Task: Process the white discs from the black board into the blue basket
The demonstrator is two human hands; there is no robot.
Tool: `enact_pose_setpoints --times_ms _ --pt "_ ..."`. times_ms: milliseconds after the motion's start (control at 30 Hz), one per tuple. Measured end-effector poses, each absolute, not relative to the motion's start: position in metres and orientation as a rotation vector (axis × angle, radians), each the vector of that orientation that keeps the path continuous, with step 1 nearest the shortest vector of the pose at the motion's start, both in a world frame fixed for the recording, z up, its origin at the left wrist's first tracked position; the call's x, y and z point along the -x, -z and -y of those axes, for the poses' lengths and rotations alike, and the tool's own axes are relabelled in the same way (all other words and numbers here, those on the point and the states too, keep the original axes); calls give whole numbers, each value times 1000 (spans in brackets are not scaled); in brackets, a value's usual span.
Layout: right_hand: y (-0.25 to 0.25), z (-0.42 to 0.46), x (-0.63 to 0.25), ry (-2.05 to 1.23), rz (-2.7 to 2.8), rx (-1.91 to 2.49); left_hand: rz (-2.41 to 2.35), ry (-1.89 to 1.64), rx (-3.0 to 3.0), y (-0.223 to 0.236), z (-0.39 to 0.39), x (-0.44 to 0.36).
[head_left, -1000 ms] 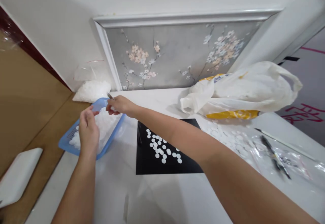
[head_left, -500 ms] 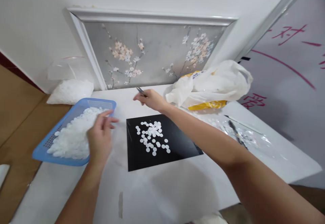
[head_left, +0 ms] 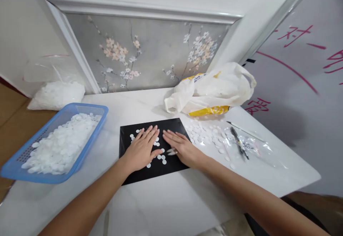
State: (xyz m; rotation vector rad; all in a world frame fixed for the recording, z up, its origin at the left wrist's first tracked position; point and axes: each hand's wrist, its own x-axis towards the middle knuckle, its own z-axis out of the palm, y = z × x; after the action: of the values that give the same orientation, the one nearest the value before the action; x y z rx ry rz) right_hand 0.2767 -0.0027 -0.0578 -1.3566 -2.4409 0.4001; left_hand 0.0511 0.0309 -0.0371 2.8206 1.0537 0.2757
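My left hand [head_left: 143, 149] lies flat, fingers stretched out, over the white round discs [head_left: 163, 161] on a black sheet [head_left: 152, 172]. Its palm and fingers hide part of the discs. At the right half of the sheet, my right hand [head_left: 182, 148] rests with its fingers extended and close together. A pair of tweezers [head_left: 172, 152] is held in the right hand, its pale tips sticking out toward the discs and the rest hidden by the hand.
A blue basket [head_left: 92, 136] full of white discs stands at the left, a clear bag of white pieces [head_left: 57, 95] behind it. At the right are a white plastic bag [head_left: 214, 89], scattered discs [head_left: 203, 132], a black pen [head_left: 238, 141] and a framed flower picture [head_left: 150, 50] behind.
My left hand has moved right from beside the basket onto the discs. My right hand, with the tweezers, has come down from behind the sheet onto it. The view has shifted right.
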Motion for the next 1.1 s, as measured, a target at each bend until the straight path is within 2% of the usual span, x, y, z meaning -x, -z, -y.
enact_pose_setpoints --times_ms 100,267,400,600,733,933,1100 --pt "58 -6 -287 -264 2329 1605 -1037 -225 -2864 39 -23 -50" --pt "59 -11 -284 -262 2516 1297 -993 -166 -2937 39 2 -41" --pt "57 -16 -281 -194 2341 1575 -983 -135 -2924 37 17 -37" --pt "64 -6 -290 -223 2549 1167 -911 -83 -2820 26 25 -32" --pt "67 -10 -297 -124 2330 1432 -986 -92 -2699 19 5 -32" --pt "60 -16 -277 -303 2470 1160 -1193 -278 -2665 28 -38 -39" --pt "57 -23 -272 -215 2382 1395 -1222 -292 -2716 33 -64 -48"
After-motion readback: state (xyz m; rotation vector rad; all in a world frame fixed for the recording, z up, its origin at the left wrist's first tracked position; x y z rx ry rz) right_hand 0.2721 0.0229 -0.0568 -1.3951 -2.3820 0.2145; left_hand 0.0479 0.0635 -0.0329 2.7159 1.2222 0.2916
